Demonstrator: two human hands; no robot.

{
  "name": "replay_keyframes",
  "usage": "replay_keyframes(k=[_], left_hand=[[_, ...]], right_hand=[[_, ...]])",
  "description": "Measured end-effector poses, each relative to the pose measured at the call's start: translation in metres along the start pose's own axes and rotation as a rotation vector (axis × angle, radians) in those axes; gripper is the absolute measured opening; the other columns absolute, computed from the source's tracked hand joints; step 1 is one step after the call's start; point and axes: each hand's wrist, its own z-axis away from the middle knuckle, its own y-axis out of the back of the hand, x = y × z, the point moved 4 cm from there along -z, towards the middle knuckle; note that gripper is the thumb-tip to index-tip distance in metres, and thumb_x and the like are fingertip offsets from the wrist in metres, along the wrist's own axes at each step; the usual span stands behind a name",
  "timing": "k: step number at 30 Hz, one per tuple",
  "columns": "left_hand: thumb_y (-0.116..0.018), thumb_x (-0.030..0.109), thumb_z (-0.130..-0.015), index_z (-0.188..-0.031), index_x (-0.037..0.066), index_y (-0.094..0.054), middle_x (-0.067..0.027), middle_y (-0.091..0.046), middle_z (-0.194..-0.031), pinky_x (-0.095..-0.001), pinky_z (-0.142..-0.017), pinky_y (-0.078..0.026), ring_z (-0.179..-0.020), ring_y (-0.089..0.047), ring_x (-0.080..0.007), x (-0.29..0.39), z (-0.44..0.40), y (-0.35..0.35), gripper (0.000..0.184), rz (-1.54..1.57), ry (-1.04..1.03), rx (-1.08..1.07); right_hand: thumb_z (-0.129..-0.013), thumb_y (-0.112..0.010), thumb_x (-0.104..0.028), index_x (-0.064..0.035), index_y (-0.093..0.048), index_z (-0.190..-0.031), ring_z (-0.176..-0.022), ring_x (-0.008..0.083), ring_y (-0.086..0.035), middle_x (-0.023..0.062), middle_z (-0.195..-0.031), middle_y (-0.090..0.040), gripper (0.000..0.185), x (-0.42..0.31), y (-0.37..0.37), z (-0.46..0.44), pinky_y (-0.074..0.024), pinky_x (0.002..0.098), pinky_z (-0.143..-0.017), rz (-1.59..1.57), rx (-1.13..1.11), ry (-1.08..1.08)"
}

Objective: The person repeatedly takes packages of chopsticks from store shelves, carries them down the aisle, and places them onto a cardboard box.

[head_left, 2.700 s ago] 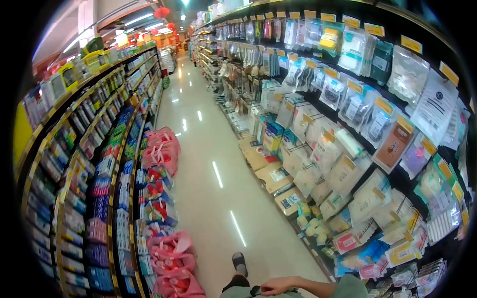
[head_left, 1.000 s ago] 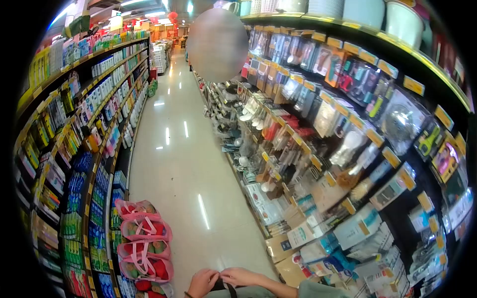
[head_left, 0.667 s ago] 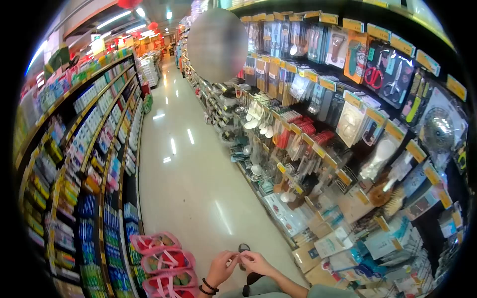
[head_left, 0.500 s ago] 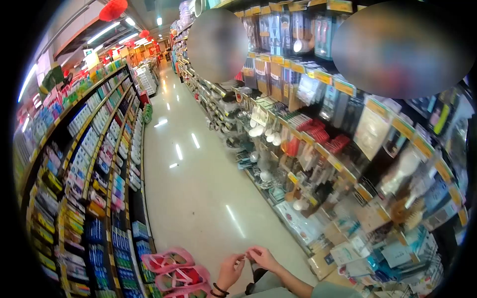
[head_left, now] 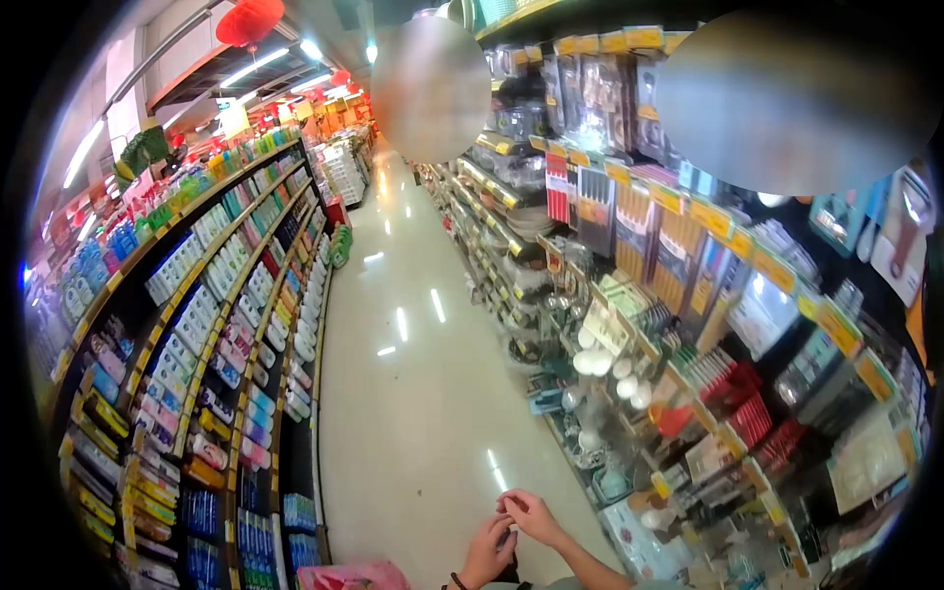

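Note:
My left hand (head_left: 486, 553) is low in the middle of the head view, with a dark bracelet at the wrist. My right hand (head_left: 533, 518) meets it from the right. The fingers of both hands are bent and touch each other at the tips. Whatever may lie between them is too small or hidden to make out. Below and to the left, a pink item (head_left: 359, 576) shows at the bottom edge, cut off by the frame. Under the hands is the pale, shiny aisle floor (head_left: 413, 452).
A long shelf unit (head_left: 221, 334) with bottles and packets runs along the left. On the right, a rack (head_left: 688, 393) holds hanging chopsticks (head_left: 634, 221), spoons (head_left: 629, 383) and other kitchenware. Red lanterns (head_left: 249, 22) hang above. Two round patches are blurred.
The view has turned left and moved along the aisle. The pink items, which looked like slippers, have slid mostly out below. My hands stay together, with the right now lying more over the left.

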Motion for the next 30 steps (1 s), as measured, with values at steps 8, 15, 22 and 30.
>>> replay_keyframes(k=[8,15,22,30], left_hand=[[-0.064,0.005,-0.086,-0.108,0.005,-0.066,-0.0131,-0.067,-0.097,-0.0399,-0.084,-0.050,-0.092,-0.064,-0.0337,-0.157,-0.247,0.034,0.023,0.075,-0.018,0.005],[-0.066,0.003,-0.084,-0.107,0.004,-0.065,-0.0128,-0.066,-0.099,-0.0403,-0.080,-0.049,-0.093,-0.063,-0.0321,-0.166,-0.463,0.033,0.024,-0.045,-0.272,-0.053],[-0.068,0.003,-0.083,-0.116,0.004,-0.061,-0.0139,-0.062,-0.114,-0.0409,-0.087,-0.049,-0.103,-0.060,-0.0338,-0.126,-0.625,-0.021,0.034,0.061,-0.535,-0.214],[-0.068,0.003,-0.082,-0.134,-0.004,-0.043,-0.0237,-0.048,-0.134,-0.0456,-0.102,-0.041,-0.123,-0.048,-0.0412,-0.109,-0.777,-0.104,0.058,0.199,-0.605,-0.183]], right_hand=[[-0.103,-0.048,-0.014,0.0009,-0.058,-0.113,-0.090,0.0199,-0.067,0.0113,-0.096,-0.068,0.021,-0.003,0.061,-0.225,-0.0524,0.0311,-0.081,-0.321,0.273,0.030],[-0.103,-0.045,-0.015,-0.0039,-0.052,-0.120,-0.099,0.0241,-0.065,0.0141,-0.109,-0.066,0.022,-0.094,0.133,-0.425,-0.0504,0.0362,-0.083,-0.688,0.437,0.263],[-0.103,-0.044,-0.018,-0.0074,-0.023,-0.150,-0.138,0.0287,-0.038,0.0148,-0.153,-0.032,0.053,-0.174,0.231,-0.535,-0.0374,0.0436,-0.109,-0.893,0.608,0.549],[-0.099,-0.045,-0.011,-0.0075,-0.015,-0.153,-0.145,0.0284,-0.027,0.0131,-0.159,-0.022,0.061,-0.167,0.322,-0.615,-0.0285,0.0472,-0.118,-1.034,0.750,0.637]])
